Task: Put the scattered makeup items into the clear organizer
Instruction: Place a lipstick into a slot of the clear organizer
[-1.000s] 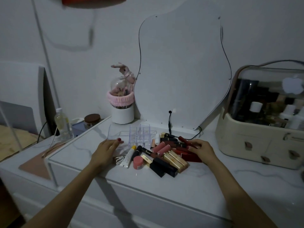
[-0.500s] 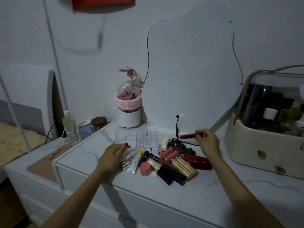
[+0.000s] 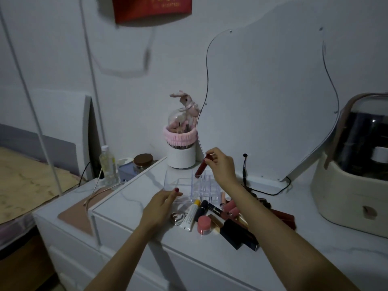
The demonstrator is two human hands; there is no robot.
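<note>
The clear organizer (image 3: pixel 184 183) stands on the white dresser top, with small square slots on its right side. My right hand (image 3: pixel 220 164) holds a dark red lip tube (image 3: pixel 201 167) upright, its lower end at the top of a slot. My left hand (image 3: pixel 161 203) rests flat against the organizer's front left corner. In front of it lie scattered makeup items: a white tube (image 3: pixel 190 215), a pink round pot (image 3: pixel 204 224), a black box (image 3: pixel 239 234), pink tubes (image 3: pixel 230 208) and a dark red box (image 3: pixel 283 216). My right forearm hides part of the pile.
A curvy mirror (image 3: pixel 268 101) leans on the wall behind. A white cup with a pink band (image 3: pixel 181 152) stands left of it. A cream cosmetic case (image 3: pixel 354 177) fills the right. A small bottle (image 3: pixel 107 162) and a brown-lidded jar (image 3: pixel 142 161) sit on the lower surface to the left.
My right hand lifted a dark red lip tube from the pile, carried it left, and turned it upright over the organizer's slots. My left hand stayed at the organizer.
</note>
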